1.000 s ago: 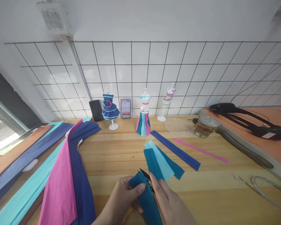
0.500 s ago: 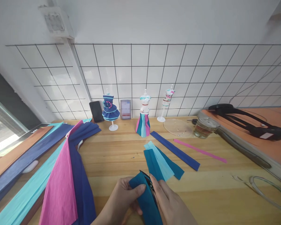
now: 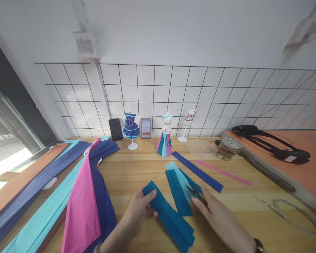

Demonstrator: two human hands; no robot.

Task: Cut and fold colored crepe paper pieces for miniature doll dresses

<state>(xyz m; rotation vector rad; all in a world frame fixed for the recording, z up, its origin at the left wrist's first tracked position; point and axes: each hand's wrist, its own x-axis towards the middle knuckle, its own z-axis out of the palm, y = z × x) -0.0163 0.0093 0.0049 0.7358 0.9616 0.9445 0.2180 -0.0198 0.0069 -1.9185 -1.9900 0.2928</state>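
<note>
Keep your left hand point(image 3: 142, 209) pinching the near-left end of the teal crepe strip point(image 3: 168, 218) flat on the table point(image 3: 252, 218), just left of the cut teal pieces point(image 3: 181, 188), while your right hand point(image 3: 213, 214), gripping the small scissors point(image 3: 195, 192), rests over those pieces.

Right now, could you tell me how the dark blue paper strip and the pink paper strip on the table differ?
The dark blue strip is clearly wider than the pink strip, which is only a thin sliver. The dark blue strip lies nearer the teal pieces; the pink strip lies nearer the glass jar. Both lie flat on the wooden table, slanting the same way, untouched by either hand.
</note>
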